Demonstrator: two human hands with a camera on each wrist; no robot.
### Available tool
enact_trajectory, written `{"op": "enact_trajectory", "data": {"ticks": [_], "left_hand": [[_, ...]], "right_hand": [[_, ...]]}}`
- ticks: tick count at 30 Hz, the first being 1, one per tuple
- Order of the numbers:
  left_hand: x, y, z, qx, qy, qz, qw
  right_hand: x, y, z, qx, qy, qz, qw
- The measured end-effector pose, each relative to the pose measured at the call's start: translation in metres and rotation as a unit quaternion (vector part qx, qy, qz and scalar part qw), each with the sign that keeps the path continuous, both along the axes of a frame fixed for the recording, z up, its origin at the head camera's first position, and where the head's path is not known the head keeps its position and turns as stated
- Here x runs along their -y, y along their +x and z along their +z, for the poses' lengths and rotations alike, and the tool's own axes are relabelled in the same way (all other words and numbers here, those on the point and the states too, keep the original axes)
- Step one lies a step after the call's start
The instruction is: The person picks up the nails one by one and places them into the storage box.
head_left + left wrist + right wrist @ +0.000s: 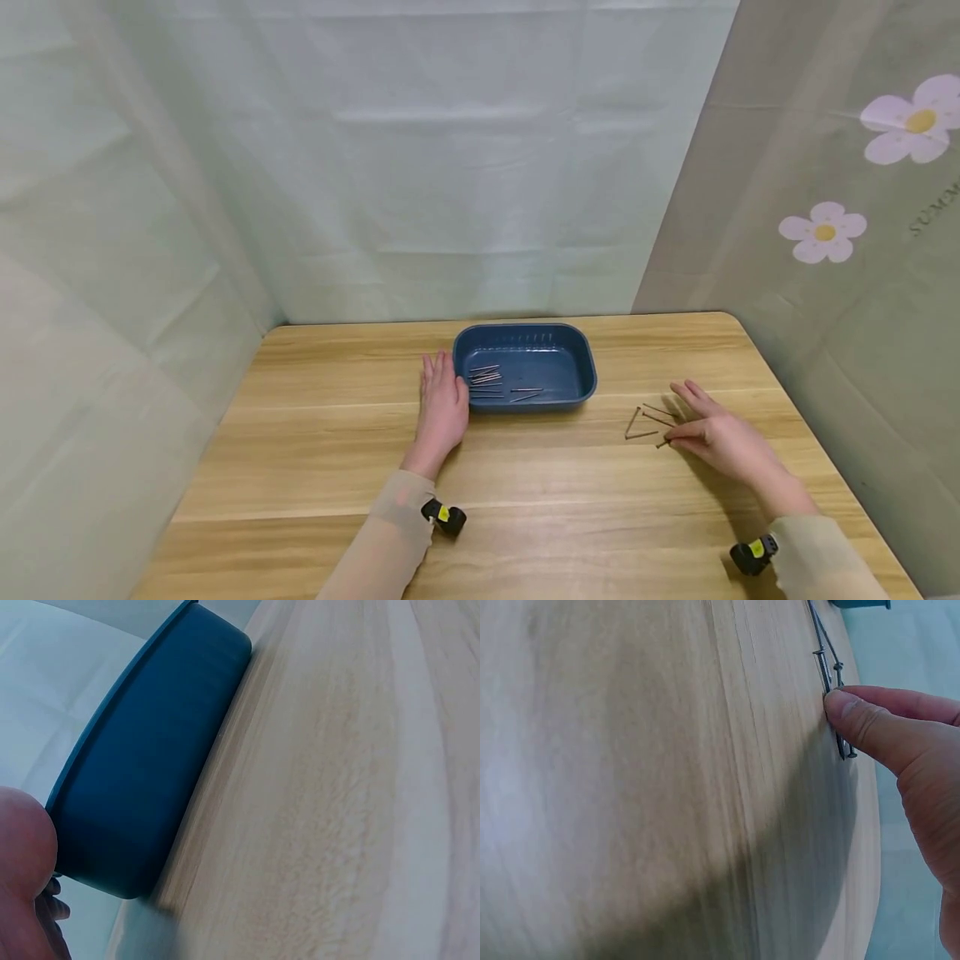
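A blue rectangular plastic tray (555,400) stands near the table's back edge, with several nails (486,377) lying in its left part and a couple nearer the middle. My left hand (442,408) rests against the tray's left side, its fingers extended; in the left wrist view only part of the hand (22,870) shows beside the tray wall (150,750). Over on the right, my right hand (723,437) pinches a nail (824,669) between thumb and index finger, close to the tabletop. Several loose nails (641,436) lie just left of those fingertips.
The wooden table (315,467) has light and dark grain stripes. Pale curtains (465,167) hang behind it and at both sides, with printed flowers on the right one. A small black camera (752,554) sits on each wrist.
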State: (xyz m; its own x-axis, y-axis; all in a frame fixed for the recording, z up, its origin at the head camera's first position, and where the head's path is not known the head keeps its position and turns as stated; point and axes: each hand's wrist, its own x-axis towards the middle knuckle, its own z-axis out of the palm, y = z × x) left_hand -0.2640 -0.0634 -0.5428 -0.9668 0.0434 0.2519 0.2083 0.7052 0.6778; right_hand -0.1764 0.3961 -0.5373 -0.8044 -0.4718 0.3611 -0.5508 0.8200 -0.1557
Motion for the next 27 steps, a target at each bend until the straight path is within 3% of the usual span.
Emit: {"op": "enact_trajectory", "data": {"ticks": [9, 27], "left_hand": [[-0.001, 0.000, 0.002, 0.004, -0.004, 0.001, 1.0000], [0.001, 0.000, 0.004, 0.001, -0.009, 0.003, 1.0000]], "right_hand": [[0.000, -0.002, 0.002, -0.046, 0.020, 0.050, 0.997], [0.005, -0.010, -0.003, -0.071, 0.096, 0.101, 0.988]]}}
